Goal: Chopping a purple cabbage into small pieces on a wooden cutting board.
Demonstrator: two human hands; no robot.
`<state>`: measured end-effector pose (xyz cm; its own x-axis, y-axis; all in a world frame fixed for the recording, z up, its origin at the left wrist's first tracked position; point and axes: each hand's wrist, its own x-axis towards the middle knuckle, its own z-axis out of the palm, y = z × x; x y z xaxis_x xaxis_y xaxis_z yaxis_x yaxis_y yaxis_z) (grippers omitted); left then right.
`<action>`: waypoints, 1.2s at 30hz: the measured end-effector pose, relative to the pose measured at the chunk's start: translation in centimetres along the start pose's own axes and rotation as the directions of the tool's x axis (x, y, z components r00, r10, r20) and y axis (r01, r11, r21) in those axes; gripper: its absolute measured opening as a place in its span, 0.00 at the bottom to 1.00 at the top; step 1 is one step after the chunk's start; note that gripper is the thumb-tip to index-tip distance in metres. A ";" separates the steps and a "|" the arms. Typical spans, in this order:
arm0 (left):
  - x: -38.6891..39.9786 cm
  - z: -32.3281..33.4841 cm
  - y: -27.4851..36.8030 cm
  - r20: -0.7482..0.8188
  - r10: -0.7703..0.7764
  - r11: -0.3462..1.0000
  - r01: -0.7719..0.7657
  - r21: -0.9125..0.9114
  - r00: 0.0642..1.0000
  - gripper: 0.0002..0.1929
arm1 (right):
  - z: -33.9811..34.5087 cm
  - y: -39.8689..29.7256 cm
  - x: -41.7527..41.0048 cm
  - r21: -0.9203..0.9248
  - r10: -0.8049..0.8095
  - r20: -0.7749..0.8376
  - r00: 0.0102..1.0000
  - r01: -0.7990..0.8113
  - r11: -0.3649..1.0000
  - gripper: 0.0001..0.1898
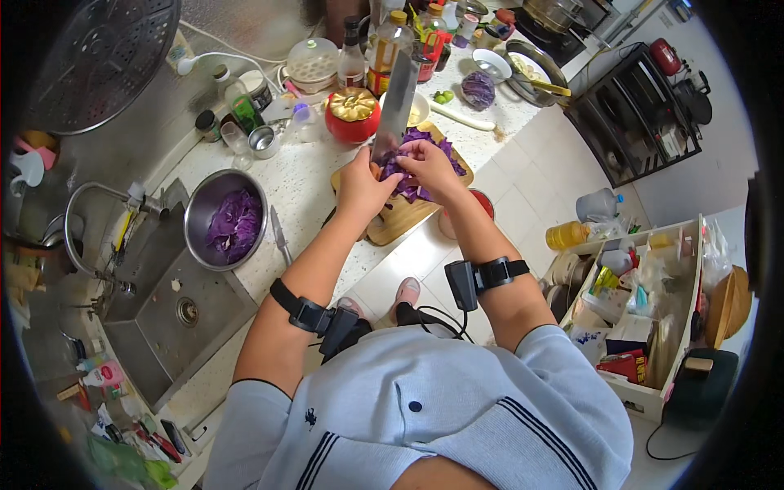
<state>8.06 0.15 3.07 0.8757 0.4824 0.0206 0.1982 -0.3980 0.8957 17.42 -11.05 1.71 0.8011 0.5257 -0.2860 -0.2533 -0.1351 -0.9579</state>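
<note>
A broad-bladed kitchen knife (397, 98) is held blade up by my left hand (362, 187), which covers most of its handle. My right hand (432, 168) is close beside the lower blade, its fingertips bent in among chopped purple cabbage (452, 156). Whether those fingers grip a piece is unclear. Under both hands lies a wooden cutting board (398, 222), with cabbage pieces spread over it. To the left, a steel bowl (195, 229) on the counter by the sink contains more purple cabbage (236, 228).
A small knife (280, 234) lies between bowl and board. Behind the board stand a red lidded jar (352, 122), bottles (391, 46), a leek or scallion stalk (462, 116) and a cabbage head (478, 89). The sink (165, 343) is at left, an open drawer (631, 392) at right.
</note>
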 end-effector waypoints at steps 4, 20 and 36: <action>0.8 1.2 -0.6 0.013 0.015 1.000 -0.015 -0.008 1.000 0.20 | -2.9 0.9 1.0 -0.018 0.012 0.023 1.000 -0.012 1.000 0.11; 2.5 4.3 0.8 -0.146 -0.015 0.964 0.053 0.260 0.989 0.19 | -9.4 -0.1 3.4 -0.254 -0.034 -0.007 0.999 0.031 0.967 0.09; 3.6 3.3 -0.3 -0.313 0.013 0.974 0.058 0.218 0.950 0.16 | -8.4 5.6 8.8 -0.157 -0.149 -0.092 0.985 0.133 0.979 0.11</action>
<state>12.64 -0.60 1.41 0.6966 0.6969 0.1706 0.3400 -0.5300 0.7768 27.60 -14.27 -6.35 0.8762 0.4608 -0.1414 -0.0559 -0.1944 -0.9793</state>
